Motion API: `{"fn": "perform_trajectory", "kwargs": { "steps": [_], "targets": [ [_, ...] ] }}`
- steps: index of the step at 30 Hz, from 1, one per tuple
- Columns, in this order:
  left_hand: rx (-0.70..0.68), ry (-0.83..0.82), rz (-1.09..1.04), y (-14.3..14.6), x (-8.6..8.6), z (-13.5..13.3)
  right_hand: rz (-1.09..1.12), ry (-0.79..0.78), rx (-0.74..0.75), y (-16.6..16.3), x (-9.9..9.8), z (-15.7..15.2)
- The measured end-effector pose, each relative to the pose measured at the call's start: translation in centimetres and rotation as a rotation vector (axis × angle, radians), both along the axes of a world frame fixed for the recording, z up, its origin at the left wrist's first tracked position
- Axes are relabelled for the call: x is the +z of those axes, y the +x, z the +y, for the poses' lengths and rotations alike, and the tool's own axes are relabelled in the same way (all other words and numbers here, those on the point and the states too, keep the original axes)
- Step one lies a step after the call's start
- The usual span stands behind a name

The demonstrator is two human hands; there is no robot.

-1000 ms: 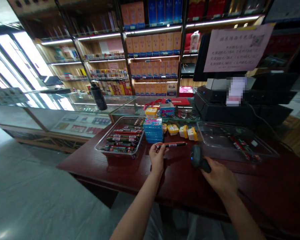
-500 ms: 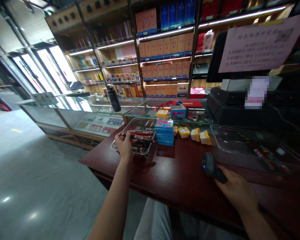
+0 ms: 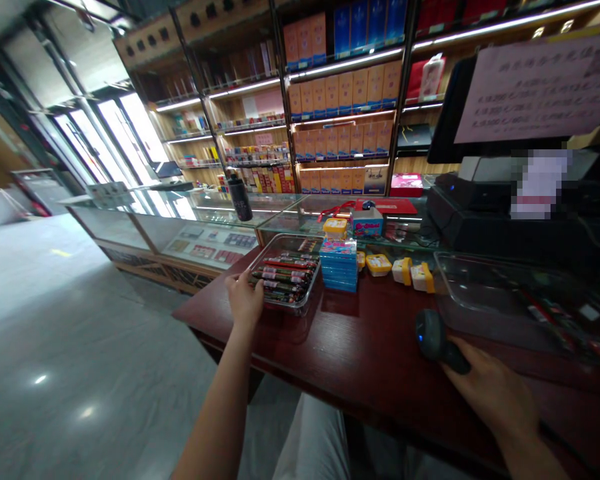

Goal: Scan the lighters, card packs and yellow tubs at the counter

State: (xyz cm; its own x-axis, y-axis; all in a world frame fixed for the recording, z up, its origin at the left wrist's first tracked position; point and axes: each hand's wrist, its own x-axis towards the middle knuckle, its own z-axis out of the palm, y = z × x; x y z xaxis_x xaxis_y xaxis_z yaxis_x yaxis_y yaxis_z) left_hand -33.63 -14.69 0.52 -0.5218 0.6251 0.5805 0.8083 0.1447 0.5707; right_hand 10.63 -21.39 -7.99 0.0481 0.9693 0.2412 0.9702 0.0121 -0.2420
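At the near left corner of a clear plastic tray [image 3: 305, 303], my left hand [image 3: 245, 299] touches the rim with thumb and fingers apart; its lower fingers are partly hidden. Slim dark-and-red wrapped sticks [image 3: 283, 275] lie side by side in that tray, close to my fingertips. My right hand [image 3: 495, 383] is wrapped around the handle of a black barcode scanner [image 3: 433, 337], held over the dark red desk [image 3: 340, 353]. A small blue light shows on the scanner head, and its cable runs off behind my wrist.
A stack of blue packs [image 3: 339, 267] stands right of the tray, beside several yellow-lidded tubs [image 3: 379, 265]. Farther right, a second clear tray [image 3: 460, 297] holds a few sticks. A monitor [image 3: 450, 110] and a black bottle [image 3: 239, 198] stand behind on the glass counter [image 3: 200, 207].
My left hand has let go of a wrapped stick, which now lies among the others, and has drawn slightly left to the tray's rim. The view has turned a little left.
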Motion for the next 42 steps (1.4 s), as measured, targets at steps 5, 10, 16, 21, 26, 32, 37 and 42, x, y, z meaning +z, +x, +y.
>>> {"fn": "perform_trajectory", "kwargs": {
  "steps": [5, 10, 16, 21, 26, 32, 37, 42],
  "targets": [
    [-0.155, -0.252, 0.278, 1.4, -0.6, -0.5, -0.006, 0.027, -0.014, 0.0, 0.0, 0.0],
    [-0.251, -0.347, 0.386, 2.7, -1.1, -0.9, 0.042, -0.070, 0.013, 0.4, 0.2, 0.4],
    [-0.224, -0.430, 0.482, 4.4, -0.7, -2.0, -0.027, 0.051, -0.001, -0.2, 0.1, -0.1],
    [-0.354, -0.250, 0.480, 7.5, 0.1, -1.8, -0.048, 0.126, 0.020, -0.5, 0.1, -0.2],
    [-0.634, -0.115, 0.488, 13.0, 1.0, -0.4, -0.011, 0.115, 0.037, -0.4, 1.2, 0.1],
    [-0.998, -0.139, 0.593, 20.9, 2.1, 2.0, -0.010, 0.048, 0.071, 0.6, 2.1, 0.5],
    [-1.262, -0.186, 0.704, 26.8, 3.0, 4.8, -0.089, 0.140, 0.089, 1.7, 0.9, 0.4],
    [-1.349, -0.188, 0.760, 32.3, 3.5, 8.4, -0.055, 0.157, 0.064, 1.7, 0.2, 0.5]
  ]
}}
